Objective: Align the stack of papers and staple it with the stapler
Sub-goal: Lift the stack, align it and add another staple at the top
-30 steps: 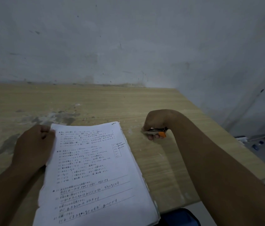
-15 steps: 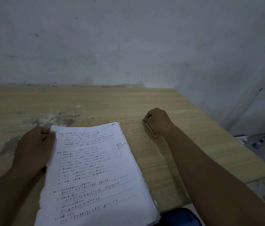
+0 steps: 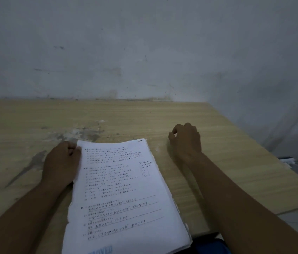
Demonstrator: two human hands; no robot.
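I see printed and handwritten Japanese lines filling the top sheet of the stack of papers (image 3: 122,189), with numbered items down its left margin. They are too small and dim for me to read. Pale blue block letters at its bottom edge are cut off.

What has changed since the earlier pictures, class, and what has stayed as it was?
The right hand has rolled over on the table: the orange stapler that showed under its fingers is now hidden, so whether it is still held cannot be told. The left hand still grips the top left corner of the papers, which lie where they were.
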